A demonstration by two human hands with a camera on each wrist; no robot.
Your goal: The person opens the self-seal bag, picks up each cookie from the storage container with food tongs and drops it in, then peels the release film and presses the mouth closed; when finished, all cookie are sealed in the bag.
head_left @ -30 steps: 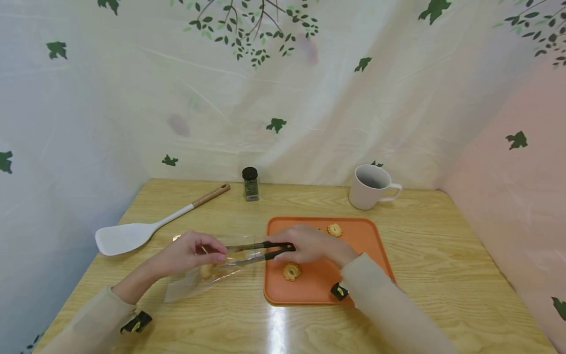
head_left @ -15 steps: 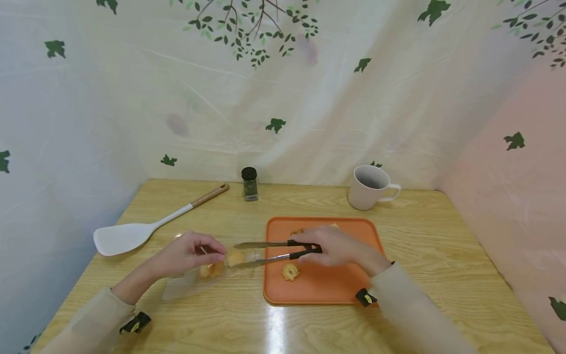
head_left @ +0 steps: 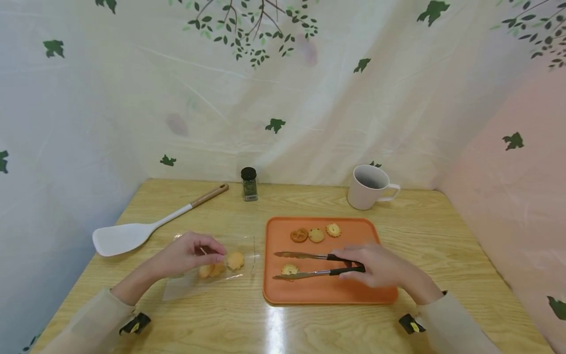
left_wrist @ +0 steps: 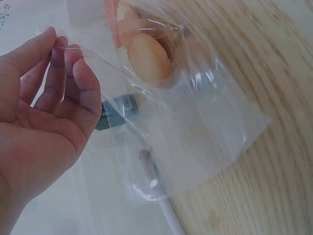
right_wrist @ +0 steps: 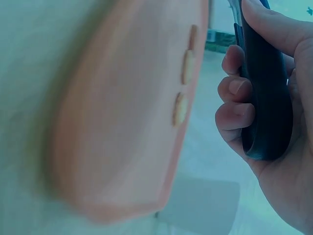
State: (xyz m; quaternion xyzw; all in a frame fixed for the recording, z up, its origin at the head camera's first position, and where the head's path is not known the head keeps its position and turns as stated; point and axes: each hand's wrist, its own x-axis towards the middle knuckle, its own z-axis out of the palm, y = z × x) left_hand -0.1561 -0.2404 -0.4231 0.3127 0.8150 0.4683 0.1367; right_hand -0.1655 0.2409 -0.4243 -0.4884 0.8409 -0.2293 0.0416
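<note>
My left hand [head_left: 192, 254] pinches the upper film of a clear plastic bag [left_wrist: 195, 142] between thumb and fingertips, lifting it. Several cookies lie inside the bag, one pale round cookie [head_left: 235, 260] toward its right end. In the left wrist view an oval cookie [left_wrist: 149, 59] shows through the film. Black-handled metal tongs [head_left: 309, 273] are gripped by my right hand [head_left: 376, 265], their arms spread with nothing between the tips. Those tips hang over the orange tray [head_left: 327, 292], one overlapping a ring-shaped cookie [head_left: 290, 269]. Curled fingers wrap the tongs' handle [right_wrist: 266, 93] in the right wrist view.
Along the tray's far side lie a brown cookie [head_left: 298, 235], a round cookie [head_left: 316, 235] and a ruffled one [head_left: 333, 230]. Behind stand a pinkish mug [head_left: 368, 189] and a black-capped spice jar [head_left: 250, 187]. A white spatula [head_left: 126, 238] lies at the left.
My right hand has drawn the tongs rightward from the bag to over the tray, leaving the pale cookie inside the bag. The left hand has stayed in place.
</note>
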